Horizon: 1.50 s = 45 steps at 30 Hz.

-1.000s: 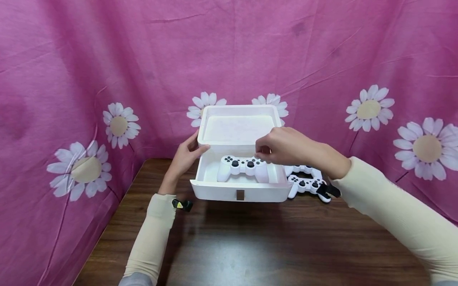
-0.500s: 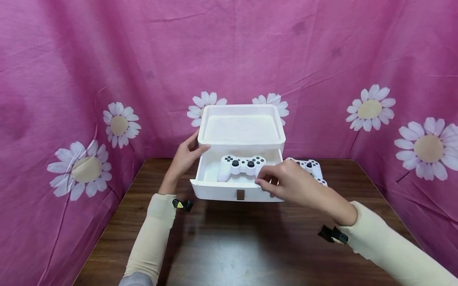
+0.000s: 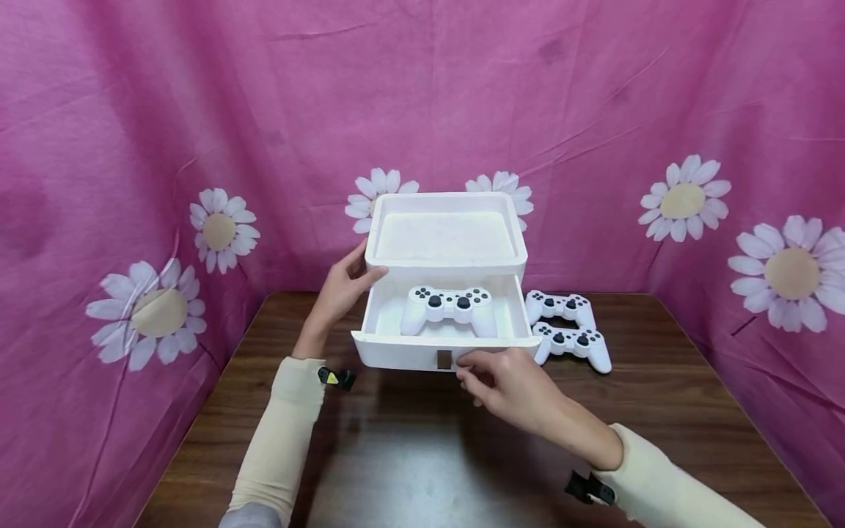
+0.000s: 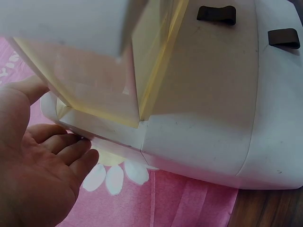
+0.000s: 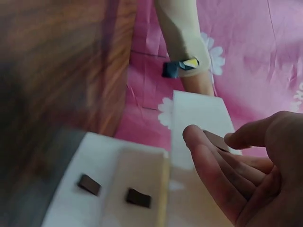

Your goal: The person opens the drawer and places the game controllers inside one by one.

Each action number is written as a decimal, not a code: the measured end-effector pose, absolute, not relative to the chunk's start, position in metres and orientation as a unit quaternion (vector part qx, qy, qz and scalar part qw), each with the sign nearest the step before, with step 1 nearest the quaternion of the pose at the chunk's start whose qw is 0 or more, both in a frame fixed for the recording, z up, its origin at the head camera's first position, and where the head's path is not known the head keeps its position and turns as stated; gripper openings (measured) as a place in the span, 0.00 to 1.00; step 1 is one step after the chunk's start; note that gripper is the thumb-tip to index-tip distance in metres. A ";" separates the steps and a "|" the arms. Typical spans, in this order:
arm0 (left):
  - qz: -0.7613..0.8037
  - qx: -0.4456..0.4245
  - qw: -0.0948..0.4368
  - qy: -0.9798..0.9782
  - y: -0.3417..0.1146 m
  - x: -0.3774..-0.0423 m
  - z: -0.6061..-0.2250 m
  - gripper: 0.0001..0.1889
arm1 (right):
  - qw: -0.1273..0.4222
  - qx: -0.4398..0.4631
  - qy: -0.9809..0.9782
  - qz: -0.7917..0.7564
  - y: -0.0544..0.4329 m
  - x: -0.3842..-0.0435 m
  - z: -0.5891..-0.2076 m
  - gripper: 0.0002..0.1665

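A white drawer unit [image 3: 445,260] stands on the table with its top drawer [image 3: 403,357] pulled out. In that drawer lies a white game controller [image 3: 449,311] with black thumbsticks. My left hand [image 3: 343,290] rests against the unit's left side, thumb near its front edge; in the left wrist view its fingers [image 4: 61,146] lie loosely bent along the side. Just right of the drawer's brown pull tab [image 3: 444,359] is my right hand [image 3: 511,385], holding nothing. In the right wrist view, its thumb and fingertips stand apart around the tab [image 5: 216,141].
Two more white controllers [image 3: 571,348] lie on the brown wooden table [image 3: 409,455], right of the unit. Lower drawer fronts with brown tabs [image 4: 216,15] show in the left wrist view. A pink curtain [image 3: 436,95] with daisies hangs behind and at the sides.
My right hand has moved from above the drawer's right side, down and forward of it, to the pull tab. The controllers on the right are uncovered. My left hand stays put.
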<state>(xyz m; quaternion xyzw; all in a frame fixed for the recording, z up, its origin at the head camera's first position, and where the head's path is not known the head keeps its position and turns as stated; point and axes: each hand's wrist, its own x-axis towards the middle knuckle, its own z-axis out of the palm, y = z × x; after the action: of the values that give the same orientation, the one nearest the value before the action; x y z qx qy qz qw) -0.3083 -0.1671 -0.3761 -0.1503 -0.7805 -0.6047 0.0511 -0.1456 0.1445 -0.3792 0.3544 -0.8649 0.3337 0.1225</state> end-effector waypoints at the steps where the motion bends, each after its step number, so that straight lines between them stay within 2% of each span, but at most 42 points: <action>1: -0.605 -0.151 0.051 -0.780 -0.167 -0.308 -0.376 0.41 | 0.112 0.348 -0.863 0.348 0.143 -0.145 -0.383 0.07; 11: -0.615 -0.145 0.040 -0.774 -0.165 -0.307 -0.374 0.41 | -0.066 0.246 -0.797 0.548 0.134 -0.135 -0.406 0.18; 16: -0.614 -0.149 0.044 -0.774 -0.165 -0.308 -0.375 0.41 | -0.118 0.193 -0.721 0.655 0.122 -0.131 -0.418 0.18; 20: -0.613 -0.149 0.048 -0.775 -0.165 -0.308 -0.376 0.40 | -0.136 0.179 -0.687 0.690 0.113 -0.131 -0.424 0.14; 24: -0.610 -0.150 0.051 -0.777 -0.164 -0.308 -0.377 0.41 | -0.117 0.197 -0.700 0.676 0.109 -0.134 -0.424 0.14; 30: -0.609 -0.154 0.055 -0.776 -0.165 -0.309 -0.378 0.41 | -0.039 0.195 -0.729 0.655 0.108 -0.139 -0.417 0.15; 36: -0.613 -0.156 0.055 -0.773 -0.165 -0.311 -0.377 0.41 | 0.016 0.176 -0.704 0.688 0.101 -0.141 -0.421 0.15; 45: -0.611 -0.161 0.056 -0.773 -0.165 -0.310 -0.379 0.41 | 0.045 0.174 -0.685 0.706 0.097 -0.141 -0.422 0.13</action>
<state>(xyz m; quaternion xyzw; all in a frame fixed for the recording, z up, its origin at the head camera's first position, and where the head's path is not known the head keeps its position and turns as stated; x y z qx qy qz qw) -0.3095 -0.1652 -0.3787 -0.1614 -0.7729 -0.6111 0.0561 -0.1407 0.0968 -0.4217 0.1738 -0.6846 0.7064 0.0448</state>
